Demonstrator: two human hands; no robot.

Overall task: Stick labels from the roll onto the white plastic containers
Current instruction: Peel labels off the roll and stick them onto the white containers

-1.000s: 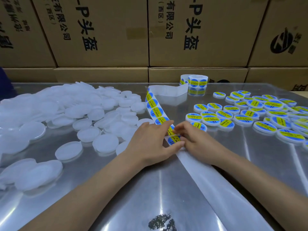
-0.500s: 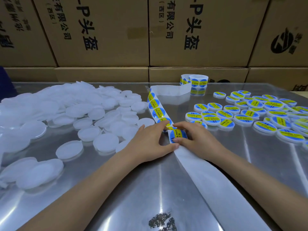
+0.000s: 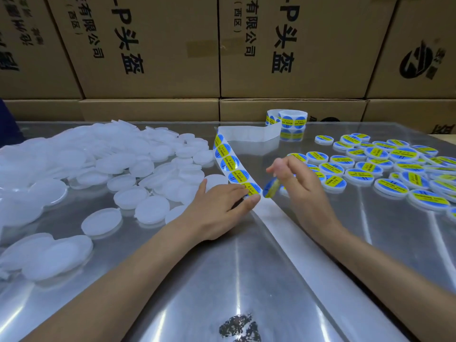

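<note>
left hand (image 3: 219,208) pinning strip (image 3: 232,166) flat to desk (image 3: 222,280) | right hand (image 3: 303,191) pinching peeled label (image 3: 271,188) just beside

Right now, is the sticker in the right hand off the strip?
Off. The right hand pinches the peeled sticker, lifted clear of the backing strip.

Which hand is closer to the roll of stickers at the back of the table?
The right hand. It is lifted over the table, holding a peeled label, nearer the label roll. The left hand presses the backing strip down, farther back toward the person.
</note>
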